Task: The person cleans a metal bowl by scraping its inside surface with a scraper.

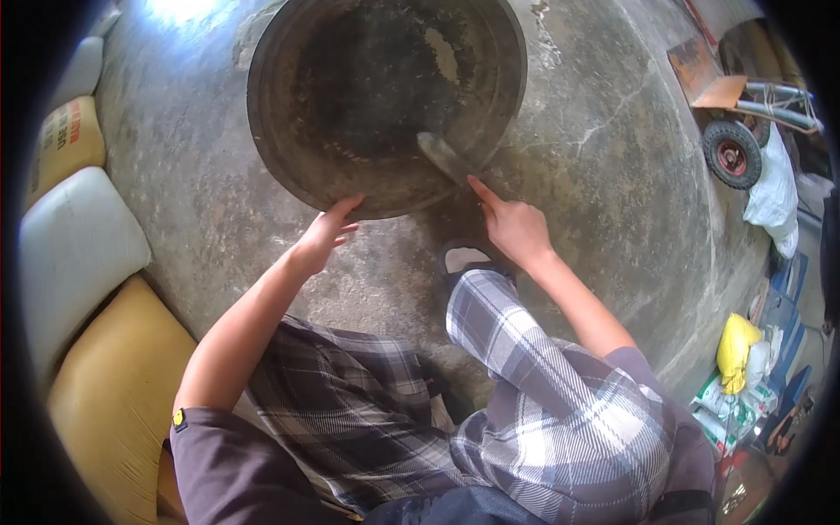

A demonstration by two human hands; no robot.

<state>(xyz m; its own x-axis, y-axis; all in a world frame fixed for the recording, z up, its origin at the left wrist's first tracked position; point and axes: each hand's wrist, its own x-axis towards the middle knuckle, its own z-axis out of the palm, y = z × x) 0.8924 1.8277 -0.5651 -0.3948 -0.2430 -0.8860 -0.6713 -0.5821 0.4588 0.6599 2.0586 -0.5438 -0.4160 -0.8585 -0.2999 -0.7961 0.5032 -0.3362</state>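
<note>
Trousers point(542, 420), plaid: our legs, bent, nearest the eye. Sandal point(464, 258): one, on the floor, below the pan's near edge.

Right hand point(518, 232): closed around the near end of the blade, index finger stretched along it; the grip itself is partly hidden from us by the fingers.

Left hand point(322, 238): partly open, fingers loosely bent, one digit laid on the pan's near rim. We cannot tell how much of the pan's weight, if any, it bears.

Blade point(448, 159): one, dull grey, with a rounded far end. It slants across the near right rim, its far end over the inside of the pan.

Pan point(302, 153): one, wide, round and dark, in front of both hands; a pale patch shows on the inside, towards the far right. We cannot tell whether it lies flat or slightly tipped.

Step in hand, as we judge it: blade brought to the pan's inner side, left hand at the rim. A stroke from here would call for a firm blade, a light angle and a steadied rim.

Surroundings: floor point(612, 166), concrete, stained; white sack point(83, 223) and yellow sack point(122, 385) to our left; wheel point(731, 156), black-tyred, farther off to our right.
</note>
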